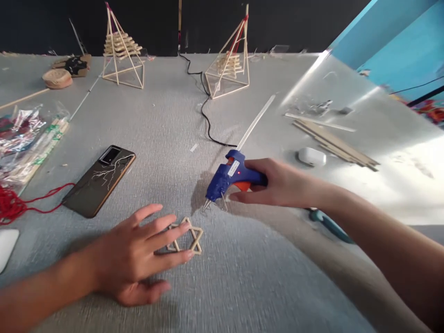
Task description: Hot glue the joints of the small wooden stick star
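Observation:
A small six-pointed star of wooden sticks (197,239) lies flat on the grey table. My left hand (138,254) reaches over it with fingers spread, the fingertips on or just above its left side, which they partly hide. My right hand (274,180) is closed round the handle of a blue hot glue gun (222,178) with an orange trigger and a lit red light. A long clear glue stick (256,121) juts from its back end. The nozzle points down toward the table, just beyond the star.
Two stick pyramids (123,76) stand at the back. A black cord (204,113) runs from the glue gun to the wall. Phone (100,180), red yarn (12,203) and plastic-wrapped sticks (41,152) lie left; white earbud case (311,157), flat wooden strips (336,143) and a teal-handled tool (331,225) lie right.

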The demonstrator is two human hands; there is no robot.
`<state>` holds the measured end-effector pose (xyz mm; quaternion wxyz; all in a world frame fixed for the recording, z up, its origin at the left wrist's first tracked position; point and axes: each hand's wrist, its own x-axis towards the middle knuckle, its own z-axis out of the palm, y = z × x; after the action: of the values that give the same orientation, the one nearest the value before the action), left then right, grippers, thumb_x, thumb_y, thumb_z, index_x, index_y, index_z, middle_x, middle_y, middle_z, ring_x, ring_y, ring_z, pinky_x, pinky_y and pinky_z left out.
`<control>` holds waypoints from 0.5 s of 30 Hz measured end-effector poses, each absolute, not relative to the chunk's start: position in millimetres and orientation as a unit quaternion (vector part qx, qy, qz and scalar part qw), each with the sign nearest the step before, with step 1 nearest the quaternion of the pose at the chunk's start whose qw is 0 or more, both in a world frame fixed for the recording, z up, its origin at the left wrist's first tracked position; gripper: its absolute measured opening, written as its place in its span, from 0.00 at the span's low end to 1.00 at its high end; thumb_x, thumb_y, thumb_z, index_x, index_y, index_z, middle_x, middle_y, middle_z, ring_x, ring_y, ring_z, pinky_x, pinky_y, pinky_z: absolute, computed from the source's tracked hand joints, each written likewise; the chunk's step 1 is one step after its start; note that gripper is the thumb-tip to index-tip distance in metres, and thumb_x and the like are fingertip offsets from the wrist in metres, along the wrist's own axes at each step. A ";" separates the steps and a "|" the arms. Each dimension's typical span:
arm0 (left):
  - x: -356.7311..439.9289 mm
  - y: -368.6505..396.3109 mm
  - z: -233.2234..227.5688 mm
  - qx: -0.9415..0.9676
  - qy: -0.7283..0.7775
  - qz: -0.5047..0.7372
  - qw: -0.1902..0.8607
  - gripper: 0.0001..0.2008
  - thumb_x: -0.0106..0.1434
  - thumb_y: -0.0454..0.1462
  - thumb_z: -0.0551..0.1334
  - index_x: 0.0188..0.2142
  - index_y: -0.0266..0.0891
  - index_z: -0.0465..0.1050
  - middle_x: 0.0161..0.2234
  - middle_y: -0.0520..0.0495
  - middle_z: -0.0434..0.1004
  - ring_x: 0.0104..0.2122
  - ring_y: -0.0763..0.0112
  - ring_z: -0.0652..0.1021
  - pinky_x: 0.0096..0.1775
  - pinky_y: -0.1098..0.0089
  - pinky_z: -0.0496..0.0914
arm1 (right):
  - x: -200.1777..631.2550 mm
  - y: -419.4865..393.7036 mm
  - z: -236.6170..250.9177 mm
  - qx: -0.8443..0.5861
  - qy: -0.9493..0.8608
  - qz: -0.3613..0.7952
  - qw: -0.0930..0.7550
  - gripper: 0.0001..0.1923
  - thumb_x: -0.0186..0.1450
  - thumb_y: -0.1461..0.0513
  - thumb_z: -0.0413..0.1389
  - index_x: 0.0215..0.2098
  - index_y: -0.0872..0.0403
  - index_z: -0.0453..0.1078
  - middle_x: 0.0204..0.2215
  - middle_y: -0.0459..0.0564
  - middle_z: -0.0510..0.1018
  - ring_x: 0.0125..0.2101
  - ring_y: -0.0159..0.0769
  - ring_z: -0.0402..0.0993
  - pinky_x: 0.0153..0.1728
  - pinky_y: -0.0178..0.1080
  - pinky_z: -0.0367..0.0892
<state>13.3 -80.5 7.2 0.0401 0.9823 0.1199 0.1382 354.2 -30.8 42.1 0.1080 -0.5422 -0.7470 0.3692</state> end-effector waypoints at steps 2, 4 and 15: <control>13.7 -81.4 6.4 0.979 0.136 0.141 0.050 0.22 0.71 0.49 0.55 0.60 0.47 0.73 0.63 0.44 0.73 0.60 0.58 0.72 0.66 0.52 0.52 | 350.4 -30.4 37.1 -0.531 -0.758 0.367 0.096 0.16 0.58 0.52 0.64 0.27 0.52 0.64 0.16 0.37 0.61 0.17 0.25 0.55 0.16 0.31 0.51; 14.3 -82.3 5.2 0.979 0.141 0.139 0.051 0.22 0.71 0.49 0.56 0.59 0.47 0.74 0.63 0.44 0.73 0.61 0.59 0.72 0.67 0.54 0.52 | 348.1 -32.0 31.2 -0.528 -0.762 0.363 0.095 0.12 0.58 0.55 0.63 0.29 0.51 0.64 0.15 0.37 0.62 0.16 0.25 0.55 0.15 0.31 0.51; 13.9 -77.4 5.4 0.990 0.110 0.057 -0.071 0.21 0.72 0.47 0.53 0.62 0.58 0.70 0.63 0.60 0.72 0.64 0.70 0.69 0.61 0.68 0.66 | 361.6 -42.3 1.4 -0.522 -0.756 0.381 0.105 0.05 0.59 0.59 0.62 0.31 0.49 0.70 0.14 0.38 0.70 0.10 0.26 0.60 0.09 0.27 0.57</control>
<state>13.9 -77.4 5.4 -0.0709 0.9898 0.1099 0.0571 361.6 -42.3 1.4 0.1054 -0.5222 -0.7556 0.3810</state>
